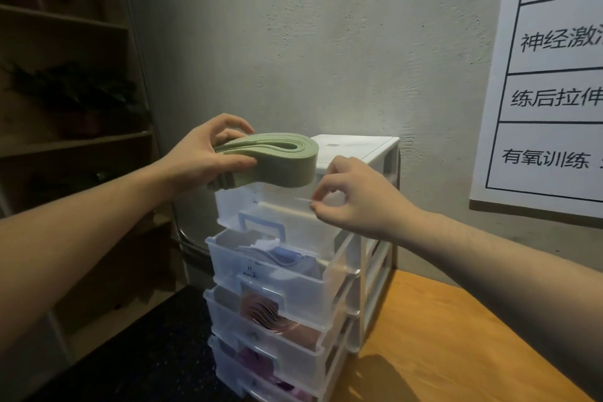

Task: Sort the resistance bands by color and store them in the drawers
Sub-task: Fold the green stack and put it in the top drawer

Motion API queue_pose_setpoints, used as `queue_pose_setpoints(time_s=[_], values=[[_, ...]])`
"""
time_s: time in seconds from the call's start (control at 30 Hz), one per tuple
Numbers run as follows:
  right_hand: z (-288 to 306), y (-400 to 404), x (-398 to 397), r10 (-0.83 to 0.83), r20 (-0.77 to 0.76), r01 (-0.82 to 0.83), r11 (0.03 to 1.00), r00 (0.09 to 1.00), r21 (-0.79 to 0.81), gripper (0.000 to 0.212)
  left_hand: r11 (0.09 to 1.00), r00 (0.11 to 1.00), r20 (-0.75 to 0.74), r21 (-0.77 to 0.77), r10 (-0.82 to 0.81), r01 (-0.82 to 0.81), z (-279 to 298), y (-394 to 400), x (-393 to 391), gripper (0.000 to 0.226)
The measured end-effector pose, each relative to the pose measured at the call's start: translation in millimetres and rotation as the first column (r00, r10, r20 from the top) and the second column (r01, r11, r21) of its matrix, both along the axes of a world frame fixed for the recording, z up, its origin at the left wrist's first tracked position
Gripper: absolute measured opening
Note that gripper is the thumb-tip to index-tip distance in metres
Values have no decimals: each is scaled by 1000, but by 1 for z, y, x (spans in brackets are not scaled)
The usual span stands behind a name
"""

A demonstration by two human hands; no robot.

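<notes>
Left grip [202,153] clamps the folded green band [277,157] above the top drawer [261,206], whose rim the right grip [355,196] pinches.

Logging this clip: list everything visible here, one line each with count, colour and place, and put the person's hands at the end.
Green resistance band: one, folded, held above the top drawer.
Drawer unit: one, white frame, on the wooden table against the wall.
Top drawer: one, clear, pulled open.
Second drawer: one, clear, open, holds pale bluish bands.
Third drawer: one, clear, open, holds orange-pink bands.
Bottom drawer: one, clear, open, holds purple-pink bands.
Wooden table: one, orange-brown, lower right.
Poster: one, white with black text, on wall at right.
Shelf: one, dark, at left.
Left hand: grips the green band.
Right hand: pinches the top drawer's right rim.
</notes>
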State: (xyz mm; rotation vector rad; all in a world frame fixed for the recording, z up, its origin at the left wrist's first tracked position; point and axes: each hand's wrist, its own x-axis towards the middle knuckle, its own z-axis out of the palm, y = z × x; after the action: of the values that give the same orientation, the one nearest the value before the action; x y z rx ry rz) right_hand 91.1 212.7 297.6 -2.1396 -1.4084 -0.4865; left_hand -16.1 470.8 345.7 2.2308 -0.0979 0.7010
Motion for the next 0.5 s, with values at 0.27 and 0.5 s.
queue_pose_setpoints(time_s=[0.27,0.5], values=[[1,4,11,89,24,-91,991,996,101,31,990,978,-188,93,-86,105,10,0,27,44],[16,23,31,-63,-240,64,998,969,-1,64,977,898,-416,85,-144,196,14,4,51,53]])
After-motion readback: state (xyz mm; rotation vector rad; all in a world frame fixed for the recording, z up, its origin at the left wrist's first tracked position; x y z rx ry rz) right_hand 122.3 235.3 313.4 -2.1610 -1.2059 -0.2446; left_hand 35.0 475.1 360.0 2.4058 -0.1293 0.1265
